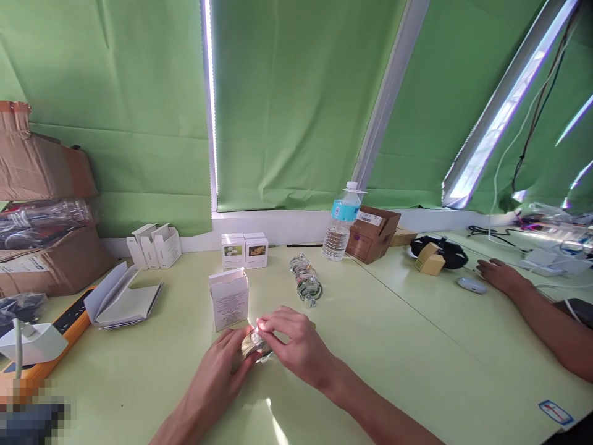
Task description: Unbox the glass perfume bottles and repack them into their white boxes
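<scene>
A small shiny round item (254,346), wrapped in something clear or foil-like, is between my two hands low in the middle of the view. My left hand (222,364) grips it from the left side. The fingers of my right hand (290,340) are pinched together on its upper right edge. Just behind my left hand stands a white box (229,300) with printed text and a raised top flap. Beyond my right hand, several clear glass-like pieces (306,281) lie in a row on the pale green table (370,371).
Small white boxes with pictures (244,250) stand near the wall, beside a water bottle (341,225) and a brown carton (373,233). Open white boxes (155,245), a white folder (125,300) and an orange power strip (76,327) are left. Another person's hand (503,275) rests right, by a mouse (471,285).
</scene>
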A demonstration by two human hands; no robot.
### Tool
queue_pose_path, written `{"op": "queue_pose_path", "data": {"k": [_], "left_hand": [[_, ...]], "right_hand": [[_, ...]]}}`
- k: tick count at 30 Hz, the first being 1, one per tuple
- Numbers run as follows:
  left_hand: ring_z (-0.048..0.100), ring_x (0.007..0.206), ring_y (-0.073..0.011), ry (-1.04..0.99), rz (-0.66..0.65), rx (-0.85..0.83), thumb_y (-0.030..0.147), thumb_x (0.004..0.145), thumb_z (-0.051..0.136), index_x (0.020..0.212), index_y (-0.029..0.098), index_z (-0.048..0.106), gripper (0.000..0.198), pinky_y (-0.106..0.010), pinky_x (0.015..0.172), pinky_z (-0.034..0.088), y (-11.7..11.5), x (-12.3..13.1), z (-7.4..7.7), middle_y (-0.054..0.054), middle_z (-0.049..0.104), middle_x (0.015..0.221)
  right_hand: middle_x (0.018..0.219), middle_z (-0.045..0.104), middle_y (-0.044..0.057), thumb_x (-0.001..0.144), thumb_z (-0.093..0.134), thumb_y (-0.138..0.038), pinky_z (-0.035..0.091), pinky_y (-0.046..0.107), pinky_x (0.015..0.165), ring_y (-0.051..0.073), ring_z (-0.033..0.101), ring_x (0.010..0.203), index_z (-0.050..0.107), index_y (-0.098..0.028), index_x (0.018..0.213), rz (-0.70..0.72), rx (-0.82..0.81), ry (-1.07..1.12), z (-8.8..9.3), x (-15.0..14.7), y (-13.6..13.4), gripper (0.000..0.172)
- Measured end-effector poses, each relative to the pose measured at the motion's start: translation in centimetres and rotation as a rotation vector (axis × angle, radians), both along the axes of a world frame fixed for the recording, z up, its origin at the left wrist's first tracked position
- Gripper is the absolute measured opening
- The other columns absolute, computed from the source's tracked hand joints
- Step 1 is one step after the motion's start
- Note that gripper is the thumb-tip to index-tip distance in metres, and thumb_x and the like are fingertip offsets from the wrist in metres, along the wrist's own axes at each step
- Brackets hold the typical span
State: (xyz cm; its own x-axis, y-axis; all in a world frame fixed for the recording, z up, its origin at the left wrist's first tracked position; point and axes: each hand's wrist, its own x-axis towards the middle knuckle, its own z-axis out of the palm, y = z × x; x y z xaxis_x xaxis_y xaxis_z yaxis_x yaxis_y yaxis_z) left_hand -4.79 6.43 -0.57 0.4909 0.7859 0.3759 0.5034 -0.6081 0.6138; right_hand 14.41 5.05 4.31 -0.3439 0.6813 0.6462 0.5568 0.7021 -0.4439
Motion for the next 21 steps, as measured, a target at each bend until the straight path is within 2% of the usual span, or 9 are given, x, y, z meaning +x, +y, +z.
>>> {"op": "queue_pose_path", "data": {"k": [4,9,12,16,21], "left_hand": [[0.061,0.108,-0.0218,0.002,0.010,-0.009,0.039,0.094,0.051,0.125,0.028,0.053,0.033,-0.033,0.091,0.051,-0.1,-0.1,-0.1,-0.004,0.066,0.118],[0.061,0.107,-0.0230,0.009,0.012,-0.019,0.041,0.095,0.049,0.122,0.027,0.056,0.031,-0.035,0.090,0.052,-0.2,0.0,0.2,-0.006,0.067,0.116],[0.061,0.109,-0.0230,0.000,0.009,-0.016,0.041,0.095,0.049,0.126,0.028,0.054,0.034,-0.035,0.091,0.052,-0.3,-0.1,0.3,-0.006,0.066,0.118],[0.061,0.111,-0.0223,-0.003,0.010,-0.026,0.041,0.095,0.050,0.129,0.030,0.052,0.036,-0.034,0.092,0.052,-0.2,0.0,0.2,-0.004,0.066,0.119],[0.060,0.112,-0.0235,-0.002,0.006,-0.016,0.042,0.095,0.050,0.128,0.028,0.053,0.036,-0.036,0.093,0.051,0.0,0.0,-0.1,-0.006,0.065,0.121]], "right_hand": [[0.089,0.074,0.000,0.089,0.059,-0.012,0.051,0.025,0.073,0.014,0.064,0.079,0.066,-0.022,0.086,0.026,-0.032,0.007,0.1,0.3,0.3,0.012],[0.087,0.074,0.002,0.089,0.054,-0.009,0.049,0.028,0.073,0.017,0.063,0.077,0.067,-0.020,0.090,0.003,0.071,-0.159,0.6,0.3,0.2,0.017],[0.082,0.074,0.001,0.088,0.054,-0.009,0.048,0.027,0.070,0.016,0.063,0.075,0.067,-0.020,0.089,-0.037,0.019,-0.204,1.3,0.2,0.0,0.018],[0.085,0.074,-0.001,0.086,0.057,-0.009,0.047,0.024,0.072,0.015,0.065,0.077,0.066,-0.022,0.083,-0.027,-0.068,-0.185,2.0,0.2,0.0,0.016],[0.082,0.073,0.000,0.086,0.055,-0.007,0.046,0.026,0.075,0.015,0.064,0.076,0.062,-0.020,0.078,-0.035,-0.011,-0.263,1.6,0.4,0.2,0.017]]}}
